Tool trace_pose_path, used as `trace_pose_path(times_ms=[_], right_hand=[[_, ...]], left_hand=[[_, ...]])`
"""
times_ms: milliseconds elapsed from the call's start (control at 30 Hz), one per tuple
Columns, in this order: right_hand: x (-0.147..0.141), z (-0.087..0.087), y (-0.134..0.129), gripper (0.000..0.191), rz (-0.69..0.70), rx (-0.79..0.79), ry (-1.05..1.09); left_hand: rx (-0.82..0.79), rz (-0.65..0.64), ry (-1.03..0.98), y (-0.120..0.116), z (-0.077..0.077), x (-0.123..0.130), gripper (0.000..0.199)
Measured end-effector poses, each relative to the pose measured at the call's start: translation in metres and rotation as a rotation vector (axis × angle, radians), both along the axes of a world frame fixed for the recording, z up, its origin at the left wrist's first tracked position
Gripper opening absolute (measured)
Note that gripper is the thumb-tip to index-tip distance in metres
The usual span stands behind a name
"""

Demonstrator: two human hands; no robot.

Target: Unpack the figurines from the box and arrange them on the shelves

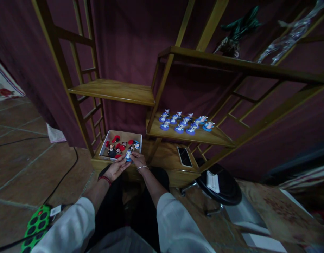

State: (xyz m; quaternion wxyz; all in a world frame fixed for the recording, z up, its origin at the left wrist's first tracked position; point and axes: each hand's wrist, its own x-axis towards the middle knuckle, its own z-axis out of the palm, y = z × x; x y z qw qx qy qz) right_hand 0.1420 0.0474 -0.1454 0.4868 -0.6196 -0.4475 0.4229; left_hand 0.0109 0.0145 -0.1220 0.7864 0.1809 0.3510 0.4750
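A small blue-and-white figurine [128, 155] on a blue base is held between both hands at the front edge of a shallow box. My left hand [116, 169] has its fingers closed on the figurine's left side and base. From the right, my right hand [138, 159] grips the same figurine with its fingertips. Inside the white-rimmed box [100, 151] lie several figurines with red or dark bases [119, 150], and a blue one [136, 144] near its right side. On the shelf to the right, several purple- and blue-based figurines [179, 127] stand upright in rows.
The wooden shelf unit [114, 89] rises in front of me at stepped heights. A phone [184, 156] lies on its lowest board. Right of it stands a black round stool [227, 186] with a white object on it. A green power strip [36, 225] and cables lie on the floor at left.
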Motion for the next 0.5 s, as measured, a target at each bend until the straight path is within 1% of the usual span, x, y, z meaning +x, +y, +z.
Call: trace_pose_path(times_ms=[100,233,367,500], right_hand=[[-0.0035,-0.0006,0.0022,0.024,-0.006,0.016,0.031],[-0.0038,0.0001,0.0026,0.025,0.012,0.022,0.014],[-0.0017,0.0022,0.0002,0.030,0.069,0.060,-0.008],[-0.0003,0.0039,-0.0029,0.033,0.114,0.070,-0.038]], left_hand=[[0.005,0.013,-0.019,-0.0008,-0.0013,-0.0001,0.036],[0.004,0.013,-0.043,0.0003,-0.0025,-0.0011,0.034],[0.007,0.015,-0.081,0.0001,-0.0038,-0.0023,0.030],[0.028,-0.020,-0.081,-0.0006,-0.0053,-0.0033,0.026]])
